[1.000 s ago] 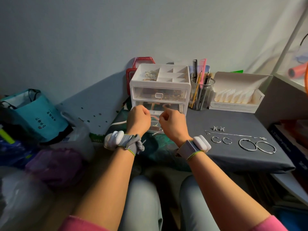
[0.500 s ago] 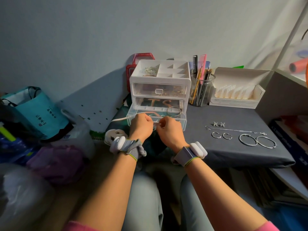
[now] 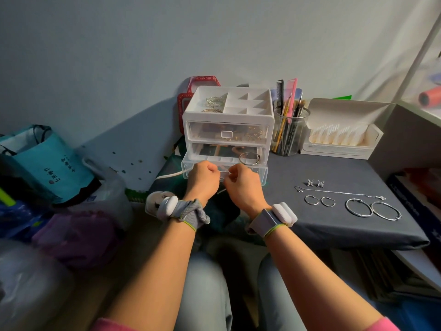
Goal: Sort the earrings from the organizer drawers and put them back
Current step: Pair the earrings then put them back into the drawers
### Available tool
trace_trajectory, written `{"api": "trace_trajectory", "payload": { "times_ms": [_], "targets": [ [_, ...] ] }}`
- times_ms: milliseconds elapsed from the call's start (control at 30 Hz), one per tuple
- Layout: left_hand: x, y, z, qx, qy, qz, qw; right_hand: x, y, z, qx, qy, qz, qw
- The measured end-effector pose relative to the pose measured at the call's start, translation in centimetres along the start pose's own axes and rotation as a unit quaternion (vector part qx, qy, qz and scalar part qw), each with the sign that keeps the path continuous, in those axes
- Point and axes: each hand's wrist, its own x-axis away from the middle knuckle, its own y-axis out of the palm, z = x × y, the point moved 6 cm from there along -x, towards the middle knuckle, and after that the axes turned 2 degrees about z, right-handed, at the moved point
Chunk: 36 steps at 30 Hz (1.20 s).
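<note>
A white organizer (image 3: 228, 115) stands at the back of the grey table (image 3: 334, 232). Its upper drawer (image 3: 250, 133) is closed, with gold pieces inside. The clear lower drawer (image 3: 262, 174) is pulled out, and a silver ring (image 3: 249, 158) lies in it. My left hand (image 3: 202, 179) and my right hand (image 3: 242, 185) are curled side by side against the drawer's front, fingers pinched at its middle. On the table to the right lie two large silver hoops (image 3: 359, 207), two small hoops (image 3: 312, 200), a pair of studs (image 3: 315, 183) and a thin chain (image 3: 338, 192).
A glass cup of brushes and combs (image 3: 288, 132) and an open white box (image 3: 341, 137) stand right of the organizer. A teal bag (image 3: 45, 163) and plastic bags pile up at the left. A small plush toy (image 3: 154, 199) sits by my left wrist. My knees are below the table edge.
The lower drawer has slid out toward me with both hands at its front. My hands moved down and nearer, then held almost still over the last half second.
</note>
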Motion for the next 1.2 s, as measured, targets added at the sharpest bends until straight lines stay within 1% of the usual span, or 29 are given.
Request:
{"api": "trace_trajectory", "payload": {
  "times_ms": [267, 633, 867, 1200],
  "targets": [
    [-3.2, 1.1, 0.0, 0.015, -0.005, -0.024, 1.0, -2.9, 0.0, 0.5, 0.01, 0.008, -0.007, 1.0],
    [-7.4, 2.7, 0.6, 0.012, 0.0, -0.03, 0.999, -7.1, 0.5, 1.1, 0.019, 0.028, -0.007, 0.999],
    [-8.7, 3.1, 0.4, 0.017, 0.002, -0.024, 1.0, -7.9, 0.8, 1.2, 0.002, 0.033, -0.012, 0.999],
    [-9.6, 3.5, 0.2, 0.012, 0.003, -0.021, 1.0, -8.3, 0.8, 1.2, 0.011, 0.031, -0.014, 0.999]
  ]
}}
